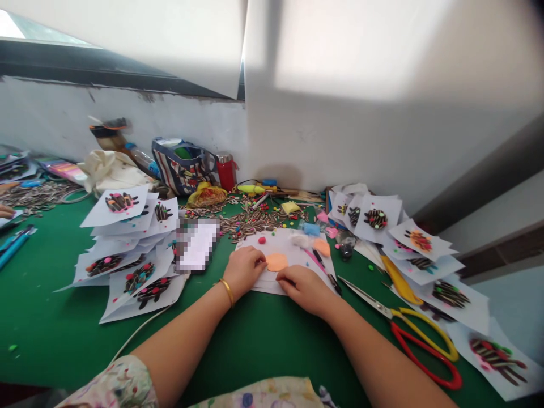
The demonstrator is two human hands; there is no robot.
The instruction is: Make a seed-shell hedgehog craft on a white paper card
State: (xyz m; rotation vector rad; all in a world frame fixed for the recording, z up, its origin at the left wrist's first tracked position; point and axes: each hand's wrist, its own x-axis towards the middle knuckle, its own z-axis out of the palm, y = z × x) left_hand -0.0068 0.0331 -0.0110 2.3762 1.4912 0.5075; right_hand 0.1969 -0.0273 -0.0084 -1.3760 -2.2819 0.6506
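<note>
A flat, rounded piece of orange modelling clay (277, 262) lies on white paper (272, 286). At its left edge my left hand (245, 268) has thumb and fingers pinched together on the rim. My right hand (306, 288), fingers curled in, touches the clay's lower right edge; its fingertips are partly hidden. A small red clay ball (262, 240) sits above the piece. Blue clay (311, 229), another orange lump (322, 247) and pens (325, 266) lie on the paper's right side.
Large scissors (393, 313) with red and yellow handles lie at right. Stacks of seed-decorated paper cards stand left (123, 241) and right (420, 263). Behind are scattered sunflower seeds (250, 221), a red flask (226, 172) and a striped bag (181, 170). Another person's hand (5, 212) shows far left.
</note>
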